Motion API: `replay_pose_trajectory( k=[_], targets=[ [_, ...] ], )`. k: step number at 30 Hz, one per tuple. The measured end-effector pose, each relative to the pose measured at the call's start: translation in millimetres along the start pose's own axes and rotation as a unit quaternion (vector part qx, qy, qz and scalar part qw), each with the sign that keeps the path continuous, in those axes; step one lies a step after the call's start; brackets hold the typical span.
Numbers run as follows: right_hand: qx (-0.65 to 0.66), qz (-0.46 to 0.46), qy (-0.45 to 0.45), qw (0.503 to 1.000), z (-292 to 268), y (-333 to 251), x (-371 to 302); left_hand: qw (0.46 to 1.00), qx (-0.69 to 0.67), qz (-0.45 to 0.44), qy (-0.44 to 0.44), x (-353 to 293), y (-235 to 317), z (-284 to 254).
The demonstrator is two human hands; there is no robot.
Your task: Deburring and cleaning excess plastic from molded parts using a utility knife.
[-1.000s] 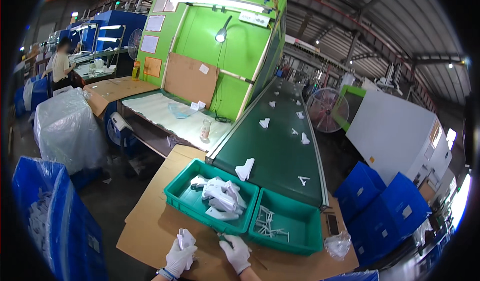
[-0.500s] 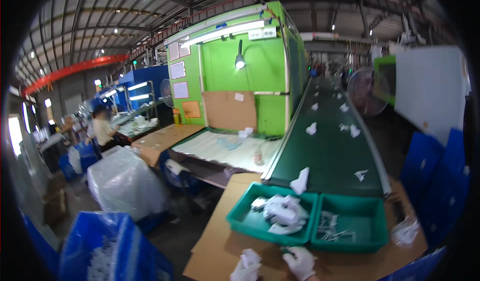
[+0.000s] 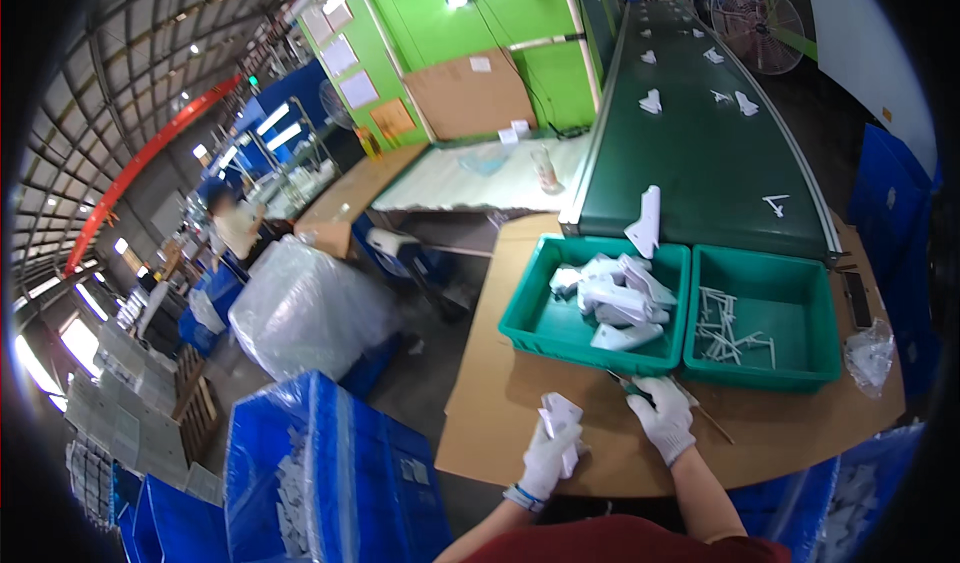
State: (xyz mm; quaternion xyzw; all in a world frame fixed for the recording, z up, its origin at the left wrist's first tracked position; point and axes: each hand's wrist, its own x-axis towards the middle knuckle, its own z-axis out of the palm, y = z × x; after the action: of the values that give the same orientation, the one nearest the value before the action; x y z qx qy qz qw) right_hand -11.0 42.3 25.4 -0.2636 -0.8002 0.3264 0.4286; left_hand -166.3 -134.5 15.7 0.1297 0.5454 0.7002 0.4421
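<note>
Gloved in white, my left hand [image 3: 543,458] is closed around a white plastic part [image 3: 562,413] over the cardboard. My right hand [image 3: 666,418], also gloved, grips a small tool with a green handle [image 3: 631,388]; its thin dark tip points up and left, and the fingers hide the rest. It is just in front of two green bins. The left bin [image 3: 530,347] holds a heap of white plastic parts [image 3: 622,298]. Thin white sprue-like sticks [image 3: 730,333] lie in the right bin [image 3: 800,375]. A thin brownish rod [image 3: 714,423] lies right of my right hand.
Beyond the bins runs a green conveyor belt [image 3: 690,163] carrying scattered white parts, one [image 3: 646,221] at its near end. Blue bins [image 3: 375,473] stand low left, near a plastic-wrapped bundle [image 3: 310,313]. A crumpled clear bag [image 3: 868,358] lies right. A person [image 3: 235,228] works far left.
The view has tilted down, so the bins, belt and hands appear higher and my forearms show. The left hand still holds the white part; the right stays near the bins with the green-handled tool.
</note>
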Motion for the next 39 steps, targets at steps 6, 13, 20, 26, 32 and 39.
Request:
replay_pose_trajectory(
  k=[6, 13, 20, 26, 32, 39],
  targets=[
    [0.005, -0.017, -0.008, 1.000, 7, 5, -2, 0.999, -0.033, 0.006, 0.040, -6, 2, -3],
    [0.005, -0.082, -0.053, 0.995, -2, -47, 18, 0.980, -0.149, 0.134, -0.007, -8, 60, 0],
    [0.112, -0.106, -0.156, 0.976, -7, -99, 30, 0.908, -0.297, 0.283, -0.081, -16, 93, -3],
    [0.089, -0.138, -0.220, 0.961, -18, -113, 28, 0.895, -0.332, 0.286, -0.087, -32, 91, -8],
    [0.072, -0.140, -0.229, 0.961, -19, -122, 25, 0.874, -0.360, 0.301, -0.127, -34, 91, -10],
    [0.052, -0.162, -0.222, 0.960, -16, -119, 26, 0.882, -0.362, 0.292, -0.079, -40, 90, -9]
  ],
)
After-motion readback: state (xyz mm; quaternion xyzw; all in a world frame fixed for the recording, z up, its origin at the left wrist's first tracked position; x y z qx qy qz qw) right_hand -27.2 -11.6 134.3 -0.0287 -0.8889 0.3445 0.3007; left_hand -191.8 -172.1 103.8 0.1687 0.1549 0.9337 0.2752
